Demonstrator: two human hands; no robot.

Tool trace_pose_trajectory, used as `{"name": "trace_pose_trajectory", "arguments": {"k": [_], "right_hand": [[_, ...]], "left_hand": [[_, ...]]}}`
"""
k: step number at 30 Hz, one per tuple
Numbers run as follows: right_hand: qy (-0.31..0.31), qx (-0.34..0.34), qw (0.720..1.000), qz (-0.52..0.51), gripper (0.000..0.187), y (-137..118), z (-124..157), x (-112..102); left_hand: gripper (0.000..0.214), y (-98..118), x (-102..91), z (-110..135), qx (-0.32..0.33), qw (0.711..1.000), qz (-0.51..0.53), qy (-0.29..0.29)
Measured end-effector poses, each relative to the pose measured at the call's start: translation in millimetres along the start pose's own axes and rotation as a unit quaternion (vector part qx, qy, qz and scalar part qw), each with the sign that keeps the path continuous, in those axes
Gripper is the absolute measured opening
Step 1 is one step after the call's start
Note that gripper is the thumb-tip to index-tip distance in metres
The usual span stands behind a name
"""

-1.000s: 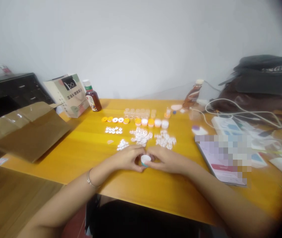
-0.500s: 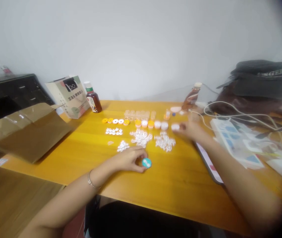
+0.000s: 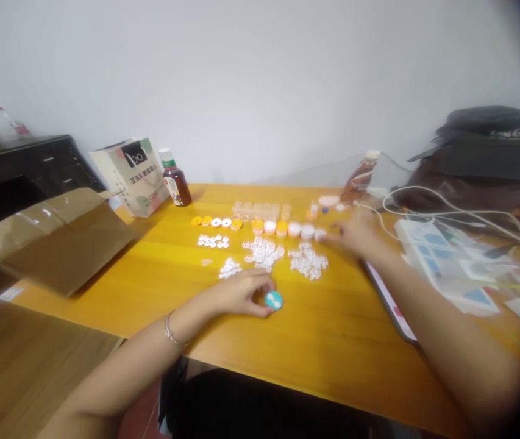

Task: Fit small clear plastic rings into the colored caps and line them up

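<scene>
My left hand [image 3: 245, 294] rests low over the table, its thumb and fingers pinched on the rim of a small round teal disc [image 3: 274, 300] with white parts inside. My right hand [image 3: 355, 233], somewhat blurred, is at the right end of a row of orange and white round pieces. Its fingers are apart, beside the last white round piece [image 3: 320, 235], and I cannot tell whether a fingertip still touches it. Just ahead of my left hand lie heaps of small white wheel-like parts [image 3: 264, 253], white bits [image 3: 309, 263] and white pellets [image 3: 230, 268].
Clear cups [image 3: 262, 211] line the back, with orange and white rings [image 3: 216, 223] before them. Bottles [image 3: 176, 183] [image 3: 361, 177] stand behind. A cardboard box [image 3: 58, 244] and paper bag [image 3: 136, 177] are left; a phone [image 3: 392, 308], cables [image 3: 452, 210] and plastic packs [image 3: 438, 256] right.
The white round piece by my right hand has moved left against the row's end, and the fingers have parted from it. My left hand keeps the teal disc. The view has shifted slightly.
</scene>
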State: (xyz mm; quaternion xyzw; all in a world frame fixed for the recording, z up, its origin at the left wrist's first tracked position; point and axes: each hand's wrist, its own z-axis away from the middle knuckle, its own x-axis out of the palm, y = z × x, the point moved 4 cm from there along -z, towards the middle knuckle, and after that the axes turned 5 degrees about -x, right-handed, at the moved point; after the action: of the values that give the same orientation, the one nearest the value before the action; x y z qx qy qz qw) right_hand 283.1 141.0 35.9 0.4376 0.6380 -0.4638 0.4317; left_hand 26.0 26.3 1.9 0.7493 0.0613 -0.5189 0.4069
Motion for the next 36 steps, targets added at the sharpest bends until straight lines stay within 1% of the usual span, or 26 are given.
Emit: {"name": "trace_pose_trajectory", "arguments": {"k": [2,3,4,5,6,7,8,9,12,14,16,20,24,28,31,34,36], "right_hand": [[0.012,-0.030,0.999,-0.041,0.038,-13,11,-10],[0.001,-0.049,0.995,-0.086,0.036,-23,20,-12],[-0.030,-0.074,0.987,-0.141,0.034,-36,31,-12],[-0.083,-0.110,0.971,-0.197,0.032,-50,44,-9],[-0.148,-0.150,0.946,-0.246,0.030,-66,59,-3],[-0.197,-0.181,0.923,-0.277,0.028,-79,74,3],[-0.227,-0.199,0.907,-0.294,0.026,-91,87,9],[-0.232,-0.205,0.903,-0.297,0.026,-99,98,15],[-0.177,-0.214,0.917,-0.286,0.032,-111,114,32],[-0.146,-0.217,0.922,-0.286,0.035,-112,115,40],[-0.133,-0.229,0.921,-0.285,0.033,-113,114,45],[-0.121,-0.264,0.915,-0.279,0.025,-115,113,47],[-0.110,-0.274,0.912,-0.286,0.024,-114,114,49],[-0.099,-0.281,0.911,-0.283,0.021,-112,114,52],[-0.094,-0.283,0.911,-0.284,0.017,-112,114,52],[-0.095,-0.281,0.910,-0.291,0.015,-113,113,50],[-0.095,-0.280,0.908,-0.296,0.014,-113,113,49]], "left_hand": [[0.026,-1,0.2,0,-0.001,1.000,0.001,-0.005],[0.026,-1,0.2,0,-0.001,1.000,0.001,-0.007],[0.026,-1,0.1,0,0.001,1.000,0.001,-0.008],[0.026,-1,-0.2,0,0.004,1.000,0.000,-0.010],[0.026,0,-0.6,1,0.007,1.000,0.000,-0.012],[0.026,1,-1.0,1,0.010,1.000,0.000,-0.014],[0.026,1,-1.4,1,0.012,1.000,-0.001,-0.018],[0.025,2,-2.0,1,0.013,1.000,-0.001,-0.020],[0.025,4,-3.7,1,0.019,1.000,-0.003,-0.025],[0.025,4,-4.2,1,0.027,0.999,-0.005,-0.029],[0.024,4,-4.0,0,0.032,0.999,-0.010,-0.032],[0.026,1,-3.2,0,0.014,1.000,-0.004,-0.026],[0.028,0,-4.6,1,-0.002,0.999,0.030,-0.024],[0.022,4,-8.2,2,0.009,0.999,0.040,-0.034],[0.017,7,-9.0,1,0.032,0.998,0.037,-0.042],[0.017,8,-8.3,1,0.051,0.998,0.033,-0.032],[0.017,8,-7.0,0,0.050,0.998,0.033,-0.026]]}}
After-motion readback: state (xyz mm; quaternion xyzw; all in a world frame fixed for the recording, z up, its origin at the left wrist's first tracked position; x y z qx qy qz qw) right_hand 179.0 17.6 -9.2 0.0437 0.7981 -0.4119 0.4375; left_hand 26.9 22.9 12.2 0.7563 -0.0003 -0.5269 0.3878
